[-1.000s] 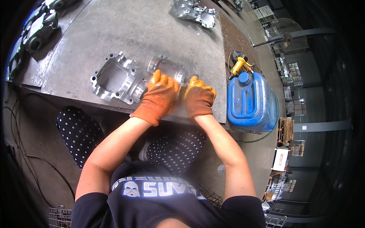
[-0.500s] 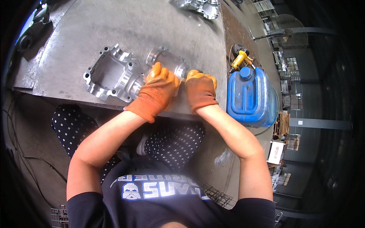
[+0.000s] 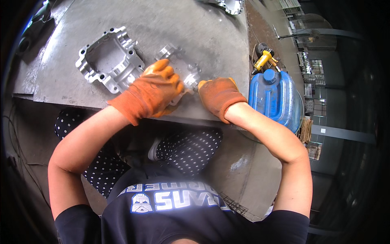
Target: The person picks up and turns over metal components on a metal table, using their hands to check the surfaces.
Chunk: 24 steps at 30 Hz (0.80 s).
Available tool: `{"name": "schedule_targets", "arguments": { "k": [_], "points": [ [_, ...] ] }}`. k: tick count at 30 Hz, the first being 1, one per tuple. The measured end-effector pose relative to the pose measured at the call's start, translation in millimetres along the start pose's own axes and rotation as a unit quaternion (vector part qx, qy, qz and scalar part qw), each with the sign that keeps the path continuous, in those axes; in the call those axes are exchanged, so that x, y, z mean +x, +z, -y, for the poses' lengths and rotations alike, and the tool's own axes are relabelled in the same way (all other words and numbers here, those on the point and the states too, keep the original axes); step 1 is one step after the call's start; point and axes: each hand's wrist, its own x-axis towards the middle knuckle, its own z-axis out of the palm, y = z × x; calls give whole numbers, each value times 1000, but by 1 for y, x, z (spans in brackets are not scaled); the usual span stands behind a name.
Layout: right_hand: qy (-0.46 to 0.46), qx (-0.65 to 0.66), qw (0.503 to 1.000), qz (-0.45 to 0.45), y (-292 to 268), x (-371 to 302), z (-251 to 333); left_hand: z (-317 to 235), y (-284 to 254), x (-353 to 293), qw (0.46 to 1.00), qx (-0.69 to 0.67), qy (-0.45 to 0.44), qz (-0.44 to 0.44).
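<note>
On the grey desk (image 3: 203,30), the left hand (image 3: 155,88) had its gloved fingers closed on a blurred silvery casting (image 3: 191,78), while just beside it the right hand (image 3: 219,94) curled its fingers, how tightly or around what I couldn't tell.

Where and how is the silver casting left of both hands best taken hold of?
The silver casting is likely best pinched by the scalloped rim at its left end, coming from the left: it lies with its cavity facing up, leaving that edge exposed, while the left hand crowds its right end.
</note>
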Motion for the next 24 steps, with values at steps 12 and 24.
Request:
{"name": "schedule_targets", "arguments": {
  "k": [12,24],
  "points": [
    [-190,122,974,11,10,4,-11,24,-21,-20,995,32,88,25],
    [-276,531,794,-105,65,6,-24,24,-23,-12,994,28,103,-3]
  ]
}}
